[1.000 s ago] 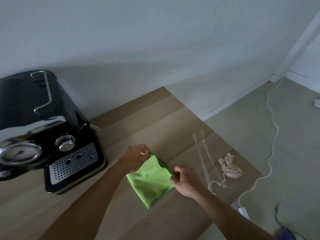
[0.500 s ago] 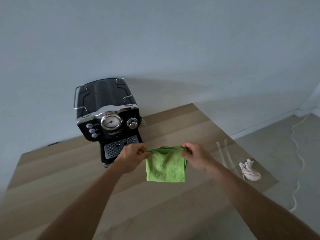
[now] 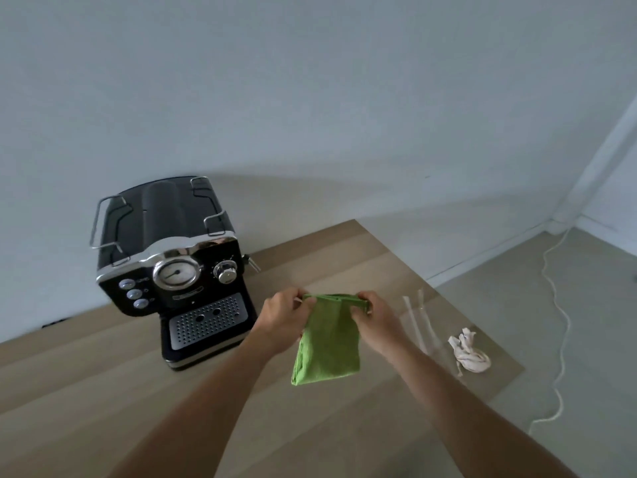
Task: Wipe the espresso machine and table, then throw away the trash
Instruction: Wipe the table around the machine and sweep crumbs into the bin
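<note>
head view: the left hand (image 3: 283,313) and right hand (image 3: 373,317) each pinch a top corner of a folded green cloth (image 3: 327,343), which hangs above the wooden worktop (image 3: 103,391). just left of the hands, a black espresso machine (image 3: 175,270) stands on the worktop. to the right lie clear plastic wrappers (image 3: 418,322) and a crumpled paper wad (image 3: 469,353).

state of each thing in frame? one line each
green cloth: folded, hanging from its top edge.
left hand: pinches the cloth's top left corner.
right hand: pinches its top right corner.
espresso machine: upright on the table, no hand on it.
crumpled paper: lying on the table.
clear plastic strips: lying flat beside the paper.
</note>
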Demonstrator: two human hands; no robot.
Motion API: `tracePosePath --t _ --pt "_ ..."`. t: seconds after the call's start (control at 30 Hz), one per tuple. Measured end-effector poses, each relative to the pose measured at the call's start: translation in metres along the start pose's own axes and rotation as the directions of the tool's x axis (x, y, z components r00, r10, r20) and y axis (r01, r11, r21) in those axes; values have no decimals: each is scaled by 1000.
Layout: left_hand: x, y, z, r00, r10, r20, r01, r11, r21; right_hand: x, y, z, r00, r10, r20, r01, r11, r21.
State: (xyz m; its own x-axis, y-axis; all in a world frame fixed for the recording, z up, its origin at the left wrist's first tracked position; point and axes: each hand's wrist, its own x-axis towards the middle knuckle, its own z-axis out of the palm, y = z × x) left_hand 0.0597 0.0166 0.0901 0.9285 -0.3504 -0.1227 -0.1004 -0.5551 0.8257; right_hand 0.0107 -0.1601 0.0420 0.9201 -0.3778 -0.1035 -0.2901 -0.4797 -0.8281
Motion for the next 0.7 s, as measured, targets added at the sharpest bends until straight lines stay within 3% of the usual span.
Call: tracePosePath --t 0.07,0.17,0.3,0.4,0.47,0.53,0.6,0.63,0.7 --pt "24 12 14 1000 -30 5 30 999 -12 15 11 6 999 13 34 -15 999 51" --pt "68 27 37 996 -78 36 81 994 -79 38 13 3 996 -10 86 -14 961 275" --pt "130 46 65 990 -109 89 119 987 -112 90 20 -4 983 -80 164 -35 801 598" --pt "178 63 85 985 -125 118 143 976 -165 133 27 -19 985 -105 135 -23 699 715" --pt "210 74 98 979 -130 159 166 956 -241 164 36 -29 988 -123 90 21 697 717" --pt "240 77 108 969 -131 207 192 932 -308 196 53 -32 994 -104 14 77 814 575" --pt "266 69 113 959 -160 233 234 911 -339 223 69 -36 997 -57 -56 70 967 246" --pt "277 61 113 955 -186 233 256 913 -319 234 75 -37 995 -66 -79 72 995 67" --pt "295 32 114 951 -238 196 278 936 -214 251 88 -31 998 -40 49 53 952 -302"
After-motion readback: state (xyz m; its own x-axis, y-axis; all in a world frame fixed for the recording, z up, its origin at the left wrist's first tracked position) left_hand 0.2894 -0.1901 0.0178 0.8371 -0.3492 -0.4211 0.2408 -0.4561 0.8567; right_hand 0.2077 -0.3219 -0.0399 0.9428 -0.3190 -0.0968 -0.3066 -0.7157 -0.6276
